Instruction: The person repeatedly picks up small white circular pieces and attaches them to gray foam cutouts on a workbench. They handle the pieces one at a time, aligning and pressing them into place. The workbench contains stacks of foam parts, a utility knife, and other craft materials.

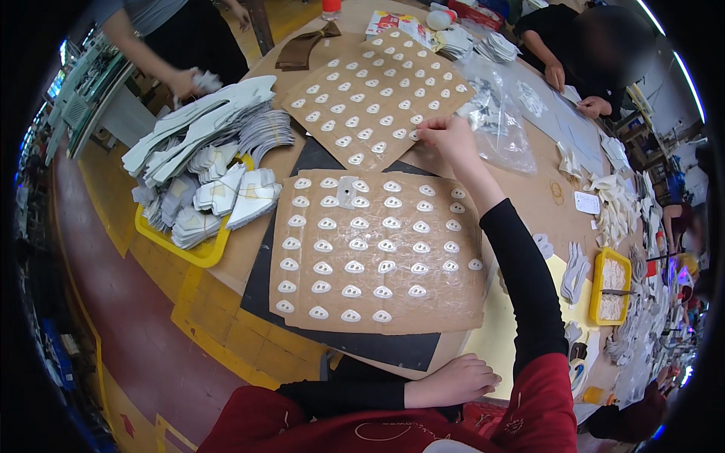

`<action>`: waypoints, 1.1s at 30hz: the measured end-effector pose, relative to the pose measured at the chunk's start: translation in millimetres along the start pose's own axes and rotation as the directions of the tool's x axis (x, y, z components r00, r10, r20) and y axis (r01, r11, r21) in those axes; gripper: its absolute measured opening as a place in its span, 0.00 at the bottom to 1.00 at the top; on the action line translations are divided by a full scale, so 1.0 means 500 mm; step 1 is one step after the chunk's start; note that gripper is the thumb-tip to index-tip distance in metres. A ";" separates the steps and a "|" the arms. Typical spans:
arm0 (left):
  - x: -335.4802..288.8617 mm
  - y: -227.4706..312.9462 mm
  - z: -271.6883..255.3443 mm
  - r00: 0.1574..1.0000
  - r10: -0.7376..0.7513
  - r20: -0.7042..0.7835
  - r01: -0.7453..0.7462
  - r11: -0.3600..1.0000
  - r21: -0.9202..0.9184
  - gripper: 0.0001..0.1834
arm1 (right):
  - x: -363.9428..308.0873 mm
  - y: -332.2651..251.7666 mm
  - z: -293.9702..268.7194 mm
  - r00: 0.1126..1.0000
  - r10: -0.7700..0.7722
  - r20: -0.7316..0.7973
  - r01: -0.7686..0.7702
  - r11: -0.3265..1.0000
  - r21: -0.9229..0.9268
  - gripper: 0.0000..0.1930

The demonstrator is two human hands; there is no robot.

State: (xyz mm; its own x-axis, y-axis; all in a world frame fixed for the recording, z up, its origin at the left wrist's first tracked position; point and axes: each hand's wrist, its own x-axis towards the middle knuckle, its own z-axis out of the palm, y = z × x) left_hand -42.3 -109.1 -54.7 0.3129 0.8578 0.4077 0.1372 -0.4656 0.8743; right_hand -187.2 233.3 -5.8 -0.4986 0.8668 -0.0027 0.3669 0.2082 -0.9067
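My right hand reaches over the far brown cardboard sheet, its thumb and fingers pinched at the sheet's right edge on a small white rounded-triangular piece with two dark holes. Rows of similar pieces cover that sheet. Closer to me lies a second brown sheet, glossy, with spaced rows of the same pieces and a small translucent tab near its top. Below the near sheet's lower right corner, my left hand rests near the table's front edge, fingers loosely stretched out and holding nothing visible.
A black board lies under the near sheet. Left stands a yellow basket heaped with white cut pieces. A clear plastic bag sits right of the far sheet. A yellow tray is at right. Two people's hands work beyond.
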 end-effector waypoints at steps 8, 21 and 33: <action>-0.001 0.000 -0.001 1.000 0.008 0.004 -0.008 1.000 -0.015 0.09 | 0.011 0.012 0.010 0.999 -0.003 -0.050 -0.001 0.996 -0.085 0.07; -0.002 -0.003 0.000 0.998 -0.003 0.055 0.000 0.999 0.043 0.11 | 0.012 0.023 0.027 0.988 0.033 -0.149 -0.042 0.997 -0.059 0.18; 0.009 0.004 -0.008 0.997 -0.013 0.078 0.006 0.996 0.092 0.08 | 0.017 0.031 0.035 0.980 0.199 -0.024 -0.186 0.946 0.264 0.27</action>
State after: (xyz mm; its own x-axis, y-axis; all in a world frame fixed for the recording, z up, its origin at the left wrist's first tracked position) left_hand -44.4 -105.6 -50.1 0.3831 0.8444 0.3744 0.2249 -0.4784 0.8489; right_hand -199.8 235.9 -27.2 -0.3964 0.9017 -0.1727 0.2320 -0.0836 -0.9691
